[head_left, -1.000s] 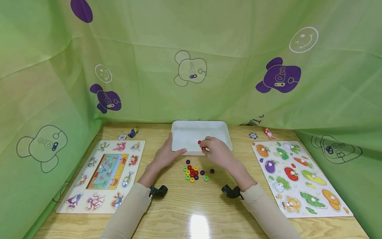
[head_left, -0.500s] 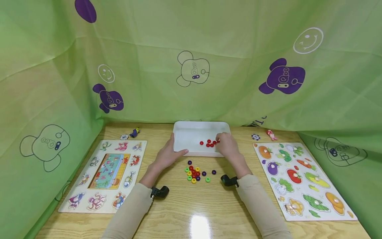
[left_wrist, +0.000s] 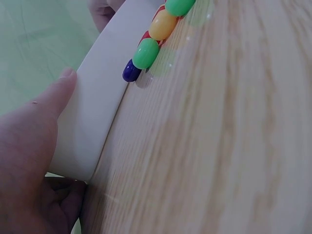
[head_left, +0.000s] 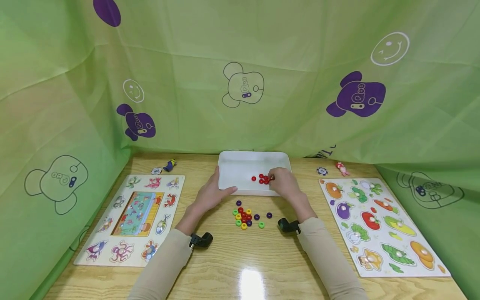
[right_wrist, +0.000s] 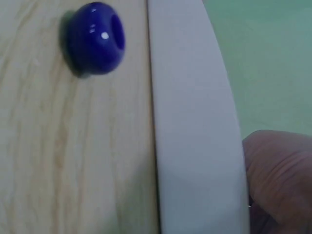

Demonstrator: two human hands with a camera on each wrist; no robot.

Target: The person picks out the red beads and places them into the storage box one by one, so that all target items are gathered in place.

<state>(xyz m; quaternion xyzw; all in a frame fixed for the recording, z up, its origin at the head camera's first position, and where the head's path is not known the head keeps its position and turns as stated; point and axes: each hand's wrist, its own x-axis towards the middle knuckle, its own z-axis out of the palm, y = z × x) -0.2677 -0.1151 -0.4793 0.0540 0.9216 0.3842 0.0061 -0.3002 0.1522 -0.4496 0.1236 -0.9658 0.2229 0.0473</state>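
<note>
A shallow white tray [head_left: 237,166] stands at the back middle of the table. My left hand [head_left: 208,193] grips its front left corner, thumb along the front wall and fingers round the side. Inside the tray, my right hand [head_left: 284,183] reaches over the front wall on the right, its curled fingertips pinching a red bead partly hidden by them. Several red beads [head_left: 261,181] lie in the tray just left of those fingertips. In front of the tray is a loose group of red, yellow [head_left: 244,226], green [head_left: 261,225] and purple beads [head_left: 269,215].
A sea-animal puzzle board [head_left: 170,216] lies at left and a vegetable puzzle board [head_left: 408,266] at right. Small figures [head_left: 170,165] and round chips [head_left: 322,171] sit behind the boards. Green cloth [head_left: 195,125] hangs round the back and sides.
My right hand has moved right within the tray, uncovering several red beads there, then slightly back left with the beads near it. My left hand stays on the tray's corner.
</note>
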